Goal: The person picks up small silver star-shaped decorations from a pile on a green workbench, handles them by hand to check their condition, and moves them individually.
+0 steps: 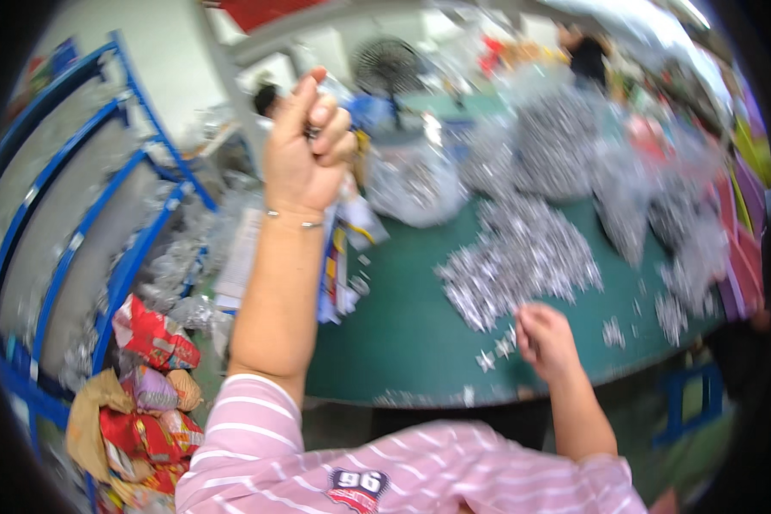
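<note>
One hand high, one hand down among the silver stars

From where I stand, this looks like a moment of handling small pieces one or a few at a time. The person's right hand (546,338) is low over the green table (385,343), at the near edge of a loose heap of silver pieces (522,253). Its fingers are drawn together in a narrow pinch; whether a piece is caught between them I can't tell. A short line of silver stars (486,361) lies just to the left of those fingertips, the farthest one close beside them, the nearest a little apart and closer to the table's edge.

The left hand (313,141) is held up well clear of the tabletop, arm stretched out, fingers curled in toward the palm with the thumb against them. Something small may be in that fist, but blur hides it, and I can see no thread between the two hands.

To my eye, the next move calls for a careful fingertip grip on the right, since the stars lie flat and close together, and for keeping the heap's loose edge undisturbed. Beyond the heap stand clear plastic bags (415,184) filled with similar silver stuff.
</note>
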Available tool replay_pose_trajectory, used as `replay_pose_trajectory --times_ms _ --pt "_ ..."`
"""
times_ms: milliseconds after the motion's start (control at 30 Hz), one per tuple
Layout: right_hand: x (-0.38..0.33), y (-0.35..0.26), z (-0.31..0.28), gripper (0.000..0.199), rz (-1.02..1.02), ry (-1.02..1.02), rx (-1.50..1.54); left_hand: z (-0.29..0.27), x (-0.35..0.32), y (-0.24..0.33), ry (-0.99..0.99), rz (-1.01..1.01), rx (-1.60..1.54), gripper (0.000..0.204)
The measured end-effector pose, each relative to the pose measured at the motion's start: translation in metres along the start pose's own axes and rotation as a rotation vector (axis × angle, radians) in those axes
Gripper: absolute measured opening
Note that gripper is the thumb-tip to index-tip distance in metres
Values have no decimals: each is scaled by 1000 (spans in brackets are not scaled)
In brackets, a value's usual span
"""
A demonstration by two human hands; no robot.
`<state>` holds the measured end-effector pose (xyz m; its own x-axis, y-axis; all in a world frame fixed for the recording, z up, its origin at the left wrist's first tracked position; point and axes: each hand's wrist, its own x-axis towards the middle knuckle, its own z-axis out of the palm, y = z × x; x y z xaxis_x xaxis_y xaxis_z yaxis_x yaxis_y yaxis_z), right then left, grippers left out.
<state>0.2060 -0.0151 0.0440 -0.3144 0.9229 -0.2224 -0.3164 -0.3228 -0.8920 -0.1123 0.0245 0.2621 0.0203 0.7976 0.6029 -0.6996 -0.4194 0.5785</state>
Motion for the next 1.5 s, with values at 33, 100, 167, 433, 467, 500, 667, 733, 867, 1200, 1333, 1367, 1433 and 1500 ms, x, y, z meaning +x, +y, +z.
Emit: replay_pose_trajectory --times_ms 33,100,167,433,467,500,667,733,867,1200,1333,1367,1433,1500 --pt "-2 -1 -9 14 -60 24 -60 -4 -8 -23 -51 -108 86 24" --pt "-7 -2 -19 13 -153 116 -268 -6 -44 -66 -42 -358 404 18" --pt "-11 7 -35 16 -335 144 -589 -5 -92 -101 -24 -552 840 12" --pt "-24 30 -47 10 -517 159 -1033 -20 -188 -181 -344 -706 1314 16" --pt "-18 33 -41 10 -564 129 -1066 -14 -192 -184 -385 -727 1331 18" --pt "-12 35 -35 10 -611 98 -1099 -12 -196 -188 -423 -712 1348 23" --pt "-6 49 -27 9 -584 79 -1233 -13 -215 -194 -318 -617 1368 24" --pt "-8 43 -29 6 -561 28 -1047 -14 -218 -194 -292 -590 1375 22" --pt "-8 32 -55 10 -90 -204 156 -22 -225 -202 -317 -475 1414 18" --pt "17 32 -25 19 -456 173 -1166 -43 -215 -186 408 -794 -182 8" --pt "25 42 -28 16 -498 147 -1130 -53 -213 -179 393 -793 -230 5" --pt "26 40 -32 16 -496 107 -990 -58 -210 -175 329 -843 -99 6" --pt "25 27 -46 14 -224 46 -338 -51 -200 -183 109 -687 713 10" --pt "24 11 -37 17 -112 47 153 -39 -187 -190 -70 -541 1279 19"
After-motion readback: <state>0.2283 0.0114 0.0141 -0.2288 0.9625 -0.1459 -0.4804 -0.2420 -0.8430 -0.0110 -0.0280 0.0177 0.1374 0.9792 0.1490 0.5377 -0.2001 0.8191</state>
